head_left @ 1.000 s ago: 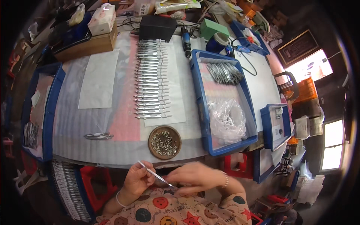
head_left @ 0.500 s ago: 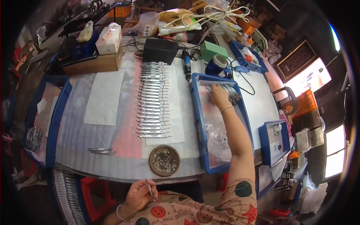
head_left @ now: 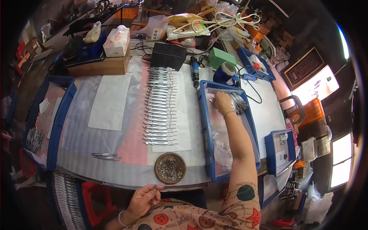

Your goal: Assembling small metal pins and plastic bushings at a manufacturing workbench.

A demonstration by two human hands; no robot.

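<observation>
My left hand is in front of the table's near edge, its thumb and fingers pinched on a slim silver metal part that is mostly hidden. My right hand reaches into the far end of a long blue tray, fingers curled down. What those fingers hold, if anything, is hidden. A pile of slender silver metal parts lies just right of that hand. Similar silver parts stand in a neat column mid-table, on white paper. A round brown bowl of tiny metal pieces is near the front edge.
A few loose slim metal pieces lie at the front left. A blue tray stands at the left edge, a smaller one at the right. A black box, a blue electric screwdriver and a dark blue mug stand at the back.
My right hand has shifted slightly left off the pile inside the tray. My left hand has turned, so less of its metal part shows. The whole view has shifted a little.
</observation>
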